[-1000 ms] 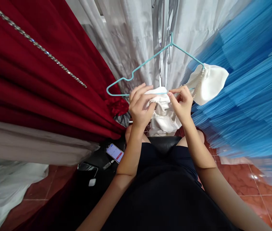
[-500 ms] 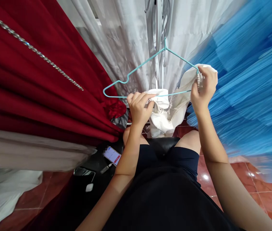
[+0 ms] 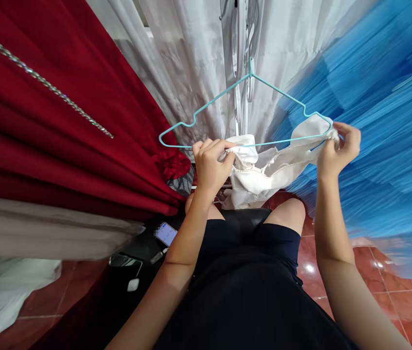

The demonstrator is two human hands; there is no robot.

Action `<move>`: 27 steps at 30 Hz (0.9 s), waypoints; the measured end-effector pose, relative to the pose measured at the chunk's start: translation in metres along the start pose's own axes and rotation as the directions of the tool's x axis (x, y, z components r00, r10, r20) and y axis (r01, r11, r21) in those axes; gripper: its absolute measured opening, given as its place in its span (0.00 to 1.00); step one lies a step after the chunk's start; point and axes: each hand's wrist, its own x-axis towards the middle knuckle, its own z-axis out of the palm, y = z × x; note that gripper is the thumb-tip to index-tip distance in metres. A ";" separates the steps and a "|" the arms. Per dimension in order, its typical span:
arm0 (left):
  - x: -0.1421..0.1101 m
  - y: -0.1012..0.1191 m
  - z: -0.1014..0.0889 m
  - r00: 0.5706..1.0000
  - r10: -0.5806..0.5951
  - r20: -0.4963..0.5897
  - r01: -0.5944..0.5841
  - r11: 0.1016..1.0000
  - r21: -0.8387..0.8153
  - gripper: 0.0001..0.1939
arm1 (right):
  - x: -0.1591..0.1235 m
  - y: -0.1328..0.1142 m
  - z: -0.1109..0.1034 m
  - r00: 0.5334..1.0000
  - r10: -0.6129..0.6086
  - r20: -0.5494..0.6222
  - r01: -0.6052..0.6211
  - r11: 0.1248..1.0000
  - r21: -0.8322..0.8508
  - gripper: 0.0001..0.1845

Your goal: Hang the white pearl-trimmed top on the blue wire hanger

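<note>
A light-blue clothes hanger [image 3: 222, 99] hangs in front of me, its lower bar level with my hands. White cloth with strings of pearl beads, a garment piece [image 3: 253, 181], droops below that bar. My left hand [image 3: 211, 163] is closed on the bar and the beaded cloth near the hanger's middle left. At the hanger's right end, my right hand [image 3: 341, 146] pinches the garment's beaded edge. Part of the white cloth lies behind the right corner of the hanger. Fingertips of both hands are partly hidden.
Red drapery [image 3: 63, 121] with a rhinestone strand [image 3: 56, 90] fills the left side. Blue tulle [image 3: 384, 126] hangs at the right. White curtains [image 3: 198, 53] are behind the hanger. A phone [image 3: 166, 234] lies on a black surface beside my left forearm. Red tiles [image 3: 395, 301] cover the floor.
My right hand went from the bar's middle to the hanger's right end, then drew the beaded cloth outward and down off that corner. My left hand kept its hold.
</note>
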 end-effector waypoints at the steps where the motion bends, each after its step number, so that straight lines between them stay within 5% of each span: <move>1: 0.000 0.000 0.001 1.000 -0.004 -0.002 0.004 1.000 -0.004 0.07 | -0.014 -0.001 -0.005 0.999 -0.050 -0.020 0.051 0.998 0.038 0.17; 6: 0.000 0.002 0.011 1.000 -0.002 -0.022 0.001 0.999 -0.032 0.08 | -0.062 -0.046 -0.018 0.979 -0.189 0.075 0.181 0.977 0.110 0.15; 9: 0.000 0.006 0.017 0.999 -0.008 -0.043 0.006 0.999 -0.049 0.08 | -0.063 -0.088 -0.008 0.934 -0.286 0.214 0.222 0.934 0.279 0.21; 12: 0.001 0.004 0.016 1.000 -0.012 -0.017 0.011 0.998 -0.057 0.09 | -0.058 -0.121 0.005 0.869 -0.265 0.418 0.158 0.949 0.273 0.24; 16: -0.005 -0.007 0.003 0.981 0.113 0.158 -0.097 0.989 -0.107 0.22 | -0.056 -0.135 0.016 0.835 -0.205 0.510 0.090 0.966 0.242 0.16; 19: -0.024 -0.012 -0.005 0.990 0.142 0.019 -0.138 0.979 -0.151 0.23 | -0.057 -0.135 0.022 0.850 -0.179 0.495 0.065 0.969 0.238 0.11; 22: -0.052 -0.017 -0.003 0.971 -0.073 -0.230 0.011 0.966 -0.258 0.14 | -0.057 -0.137 0.028 0.839 -0.164 0.519 0.039 0.969 0.243 0.08; 25: -0.069 -0.036 -0.001 0.887 -0.374 -0.270 0.231 0.867 -0.442 0.12 | -0.058 -0.139 0.031 0.844 -0.160 0.512 0.022 0.964 0.264 0.07; 27: -0.066 -0.056 -0.007 0.826 -0.472 -0.309 0.288 0.823 -0.490 0.11 | -0.059 -0.140 0.031 0.856 -0.155 0.494 0.017 0.962 0.272 0.06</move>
